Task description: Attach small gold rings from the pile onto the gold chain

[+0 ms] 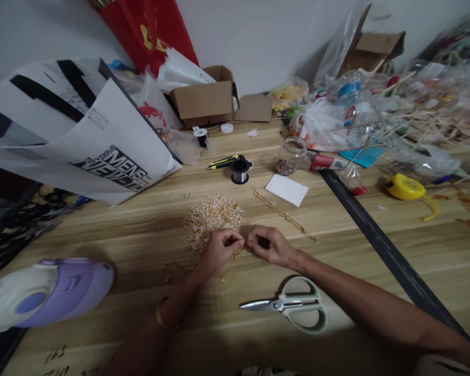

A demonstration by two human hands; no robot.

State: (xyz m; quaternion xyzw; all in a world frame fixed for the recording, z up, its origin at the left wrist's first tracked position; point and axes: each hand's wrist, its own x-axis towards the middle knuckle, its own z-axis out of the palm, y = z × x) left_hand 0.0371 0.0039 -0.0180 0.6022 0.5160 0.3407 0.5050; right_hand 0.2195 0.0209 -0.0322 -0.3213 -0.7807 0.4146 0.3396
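My left hand [222, 247] and my right hand [272, 245] are close together over the wooden table, each with thumb and forefinger pinched. A bit of thin gold chain [237, 254] shows at the left fingertips. What the right fingertips pinch is too small to make out. Behind my left hand is a heap of small gold and clear beaded pieces [211, 216]. A finished-looking gold chain [285, 215] stretches across the table beyond my right hand. More fine gold chain [179, 265] lies left of my left wrist. Scissors with pale handles [288, 303] rest nearer to me.
Farther back are a wire spool [239, 171], a yellow-black cutter [224, 162], a bead jar [291, 156] and a white card [286, 190]. A purple-white iron [62, 295] and paper bag [102, 141] stand left. A yellow tape measure [405, 187] and plastic clutter lie right.
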